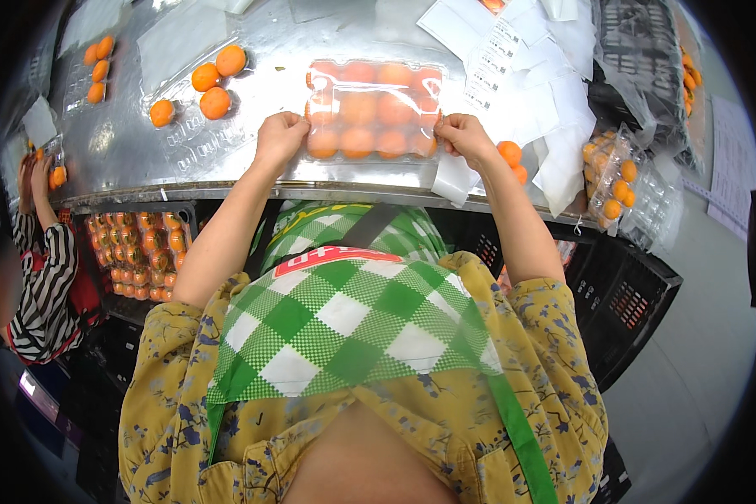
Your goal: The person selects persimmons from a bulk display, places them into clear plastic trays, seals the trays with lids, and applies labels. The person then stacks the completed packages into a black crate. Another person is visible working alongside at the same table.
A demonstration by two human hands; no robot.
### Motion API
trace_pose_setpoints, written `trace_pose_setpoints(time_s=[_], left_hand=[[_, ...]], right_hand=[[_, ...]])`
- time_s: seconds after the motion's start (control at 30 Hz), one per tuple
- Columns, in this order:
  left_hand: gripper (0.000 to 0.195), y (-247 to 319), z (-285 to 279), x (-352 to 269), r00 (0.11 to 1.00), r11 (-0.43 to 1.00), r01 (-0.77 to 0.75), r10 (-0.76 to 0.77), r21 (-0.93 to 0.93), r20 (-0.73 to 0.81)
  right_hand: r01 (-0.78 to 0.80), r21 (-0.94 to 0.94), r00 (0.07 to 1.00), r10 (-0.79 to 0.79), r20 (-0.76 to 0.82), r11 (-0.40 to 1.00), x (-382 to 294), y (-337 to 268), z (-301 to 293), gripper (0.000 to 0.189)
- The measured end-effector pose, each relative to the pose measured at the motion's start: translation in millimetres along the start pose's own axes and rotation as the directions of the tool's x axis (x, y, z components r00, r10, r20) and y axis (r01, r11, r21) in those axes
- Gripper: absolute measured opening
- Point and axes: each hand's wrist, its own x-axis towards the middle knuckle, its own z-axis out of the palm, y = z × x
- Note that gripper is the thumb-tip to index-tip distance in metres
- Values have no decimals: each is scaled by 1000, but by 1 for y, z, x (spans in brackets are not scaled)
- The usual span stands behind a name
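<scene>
A clear plastic clamshell box (374, 110) full of orange fruit lies on the metal table (271, 69) in front of me, its lid down over the fruit. My left hand (282, 137) pinches the box's left edge between thumb and fingers. At the opposite edge, my right hand (463, 135) grips it in the same way. To the left, an open clear tray (192, 148) has several empty hollows, with loose orange fruits (215, 103) at its upper part. Two more orange fruits (510, 154) sit beside my right forearm.
White papers and printed labels (494, 63) cover the table's right part. Packed fruit boxes (611, 179) and a black crate (636, 38) stand farther right. Another fruit tray (88, 75) lies far left, near a co-worker's hands (34, 176). Stacked fruit packs (138, 252) and black crates (630, 302) are below the table edge.
</scene>
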Motion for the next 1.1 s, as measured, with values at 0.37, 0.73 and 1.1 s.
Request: trace_pose_setpoints(time_s=[0.37, 0.73, 1.1], left_hand=[[15, 19, -9, -11, 987, 989, 77, -58, -124, 151], [12, 9, -4, -11, 989, 942, 145, -128, -303, 74], [11, 14, 1, -19, 993, 938, 120, -118, -326, 25]], right_hand=[[36, 68, 998, -32, -59, 997, -12, 0, 4, 13], [8, -47, 1000, -7, 27, 999, -2, -1, -1, 15], [163, -159, 970, -187, -157, 974, -24, -1, 10, 17]])
